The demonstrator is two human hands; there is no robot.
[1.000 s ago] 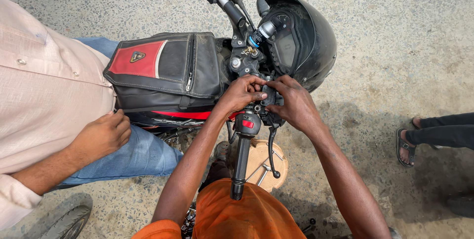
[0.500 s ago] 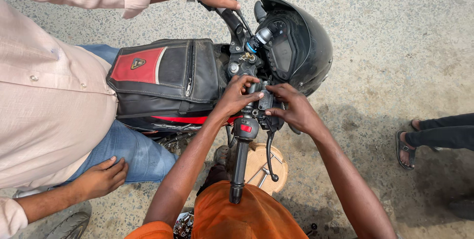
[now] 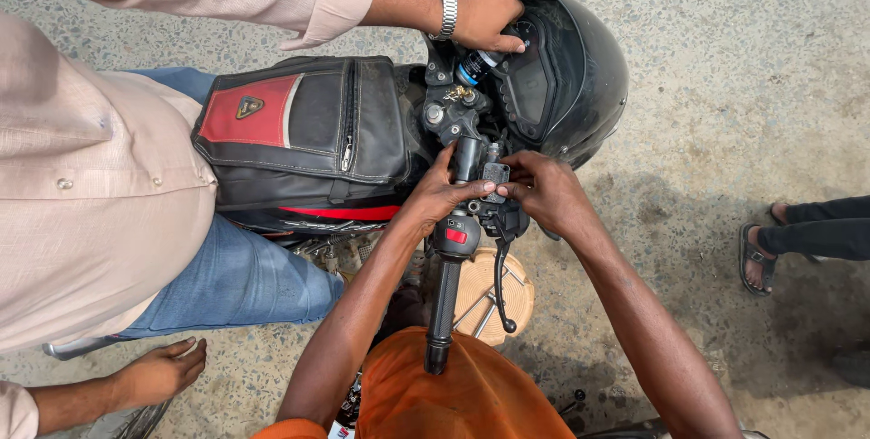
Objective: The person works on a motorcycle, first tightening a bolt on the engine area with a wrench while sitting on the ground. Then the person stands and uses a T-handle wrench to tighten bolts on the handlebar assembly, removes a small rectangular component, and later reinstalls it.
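While the left hand (image 3: 444, 192) wraps the handlebar (image 3: 446, 262), the right hand (image 3: 542, 190) pinches the brake reservoir (image 3: 495, 173) — both grips closed

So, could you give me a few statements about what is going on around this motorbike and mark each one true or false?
1. Both of the person's hands are at the small grey block on the handlebar. True: the left hand and the right hand meet at the small grey block.
2. The tank bag is all blue. False: the tank bag is black with a red panel.
3. Another person, wearing a wristwatch, grips the far handlebar. True: that hand is closed on the far grip, with the wristwatch on its wrist.
4. The switch on the near handlebar is green. False: the switch is red.
5. A sandalled foot shows at the right edge. True: the foot stands on the concrete.
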